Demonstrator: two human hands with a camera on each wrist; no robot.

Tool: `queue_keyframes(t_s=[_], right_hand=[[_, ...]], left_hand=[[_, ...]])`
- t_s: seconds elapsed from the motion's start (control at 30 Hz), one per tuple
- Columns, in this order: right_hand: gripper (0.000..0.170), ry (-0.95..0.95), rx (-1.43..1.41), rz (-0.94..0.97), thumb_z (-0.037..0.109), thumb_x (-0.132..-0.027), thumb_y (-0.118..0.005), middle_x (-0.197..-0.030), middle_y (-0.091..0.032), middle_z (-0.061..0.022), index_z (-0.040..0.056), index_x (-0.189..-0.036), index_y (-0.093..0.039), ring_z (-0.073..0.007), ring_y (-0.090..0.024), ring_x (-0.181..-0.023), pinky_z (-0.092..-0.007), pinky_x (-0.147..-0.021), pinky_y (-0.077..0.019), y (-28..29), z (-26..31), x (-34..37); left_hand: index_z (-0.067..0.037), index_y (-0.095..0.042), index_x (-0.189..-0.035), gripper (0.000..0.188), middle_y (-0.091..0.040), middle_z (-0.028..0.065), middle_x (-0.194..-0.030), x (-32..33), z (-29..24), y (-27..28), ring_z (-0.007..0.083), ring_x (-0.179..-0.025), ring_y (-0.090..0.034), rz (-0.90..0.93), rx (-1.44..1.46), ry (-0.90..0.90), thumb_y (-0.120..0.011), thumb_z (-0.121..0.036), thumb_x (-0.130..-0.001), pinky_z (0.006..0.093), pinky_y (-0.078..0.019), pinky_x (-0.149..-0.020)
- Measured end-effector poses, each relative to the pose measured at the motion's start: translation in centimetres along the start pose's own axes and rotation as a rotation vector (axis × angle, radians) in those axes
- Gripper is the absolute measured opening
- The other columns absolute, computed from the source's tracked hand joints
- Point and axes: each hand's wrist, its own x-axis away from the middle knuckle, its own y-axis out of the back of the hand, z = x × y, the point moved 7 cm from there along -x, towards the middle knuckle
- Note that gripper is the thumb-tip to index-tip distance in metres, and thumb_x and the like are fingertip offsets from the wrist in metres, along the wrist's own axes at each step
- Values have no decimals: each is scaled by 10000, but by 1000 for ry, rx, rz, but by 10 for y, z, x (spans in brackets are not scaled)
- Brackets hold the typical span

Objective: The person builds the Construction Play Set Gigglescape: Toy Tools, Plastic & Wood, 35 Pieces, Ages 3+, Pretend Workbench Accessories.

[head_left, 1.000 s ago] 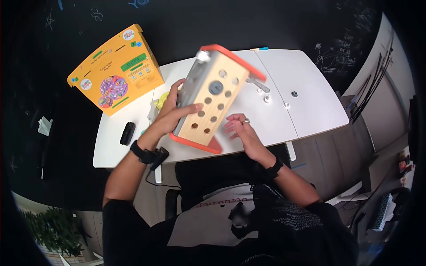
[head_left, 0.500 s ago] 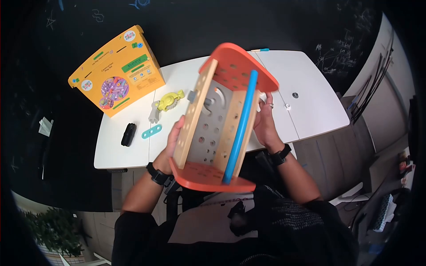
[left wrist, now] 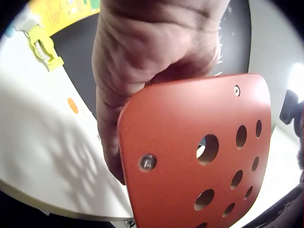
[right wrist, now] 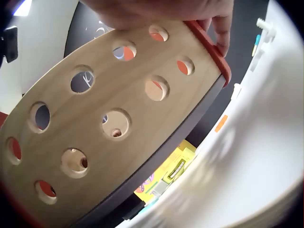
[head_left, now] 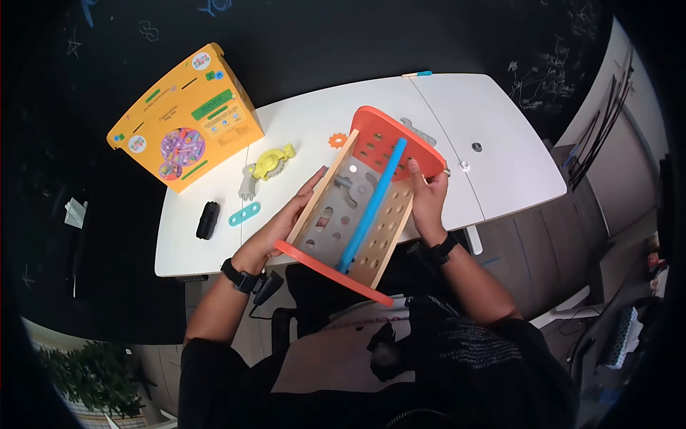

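Note:
Both hands hold a toy toolbox [head_left: 386,232] with wooden sides full of round holes, red end panels and a blue handle rod [head_left: 374,200]. Its hollow top faces up toward the head camera, showing a perforated grey bottom with a hook-shaped grey part inside. My left hand [head_left: 286,220] grips the left side near the closer red end panel [left wrist: 175,128], fingers stretched along the outside. At the far red end, my right hand [head_left: 431,204] clasps the corner, thumb on the panel's inner face. In the right wrist view, the wooden side panel [right wrist: 130,90] fills much of the picture.
On the white table [head_left: 514,182] lie a yellow toy piece [head_left: 269,164], a teal strip with holes [head_left: 244,214], a black case [head_left: 208,219], an orange gear [head_left: 337,141] and a grey wrench [head_left: 418,130]. A yellow box [head_left: 225,132] stands back left.
The toolbox has turned from its holed outer face to its hollow inside, then tilted and shifted lower. My right hand has come from free beside it to holding its far end.

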Motion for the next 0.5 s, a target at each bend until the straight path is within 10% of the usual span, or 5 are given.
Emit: queue_keyframes(t_s=[0.33,0.43,0.5], right_hand=[[315,113,356,130,190,-994,-732,-1060,-700,-148,-13,-1158,-556,-160,-686,-964,-294,-779,-553,-8,9,-22],[453,7,514,705,390,-1094,-532,-1218,-643,-168,-33,-1257,-544,-228,-601,-1177,-380,-1018,-480,-16,6,-47],[420,120,618,712,384,-1104,-496,-1193,-681,-171,13,-1182,-675,-308,-645,-1110,-406,-1008,-485,39,6,-100]], left_hand=[[-153,-321,-1557,658,-574,116,-1358,0,28,-1,237,-1183,-617,-128,-108,77,-606,-150,-964,396,-530,-1006],[-193,-358,-1544,647,-589,101,-1344,5,32,5,242,-1156,-648,-287,127,53,-598,-88,-953,408,-554,-978],[-187,-352,-1537,637,-596,104,-1320,6,36,8,234,-1114,-656,-309,191,66,-603,-83,-961,407,-569,-940]])
